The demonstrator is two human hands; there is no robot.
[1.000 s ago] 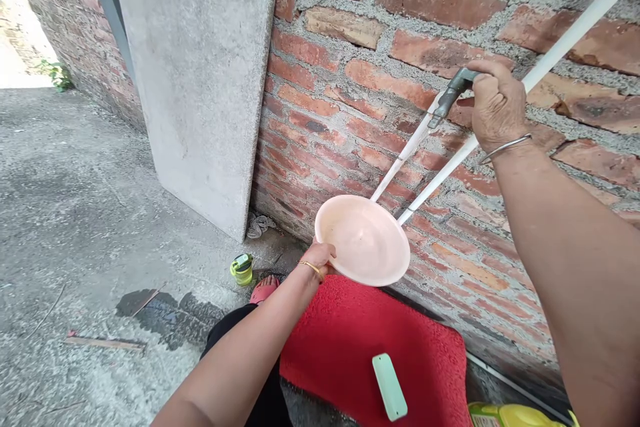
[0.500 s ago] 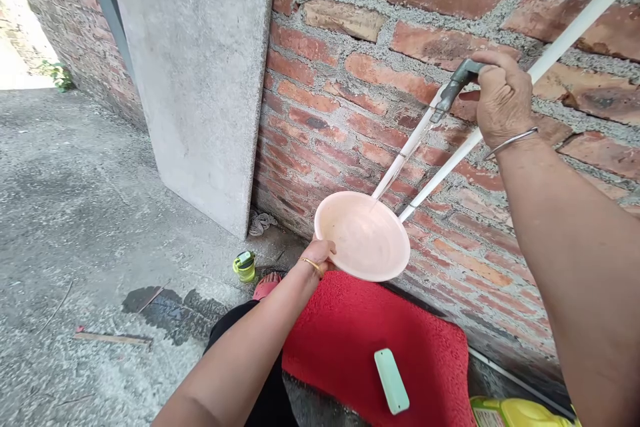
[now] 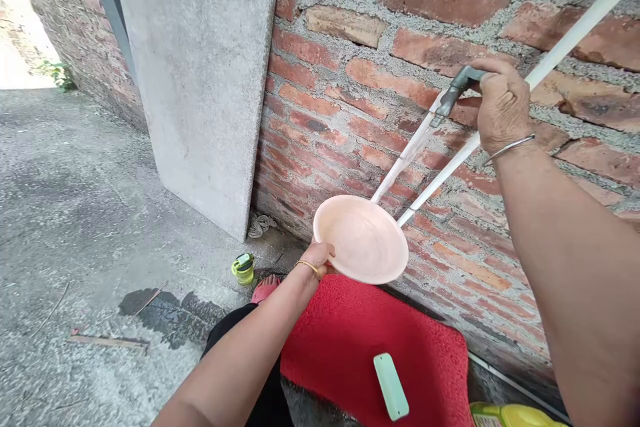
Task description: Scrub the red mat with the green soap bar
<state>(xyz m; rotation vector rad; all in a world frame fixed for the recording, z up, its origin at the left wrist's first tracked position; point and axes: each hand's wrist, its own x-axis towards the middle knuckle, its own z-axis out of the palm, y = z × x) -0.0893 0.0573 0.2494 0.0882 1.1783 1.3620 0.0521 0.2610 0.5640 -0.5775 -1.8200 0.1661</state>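
Note:
My left hand (image 3: 320, 256) grips the near-left rim of a pale pink basin (image 3: 363, 240), thumb over the edge. The basin is held tilted below a grey tap (image 3: 457, 90) on the brick wall. At the tap's wall end, my right hand (image 3: 504, 103) is closed with its fingers wrapped round it; they hide part of the tap. A thin stream of water (image 3: 415, 150) falls from the spout toward the basin, in front of a white pipe.
Below the basin lies a red mat (image 3: 370, 340) with a mint-green case (image 3: 391, 387) on it. A yellow bottle (image 3: 520, 415) stands at the lower right, a small yellow-green container (image 3: 243, 269) on the concrete. A grey slab (image 3: 200, 80) leans against the brick wall (image 3: 345, 100).
The water stream looks fuller and whiter than before. Both hands keep their hold, and the basin stays beneath the tap with hardly any shift.

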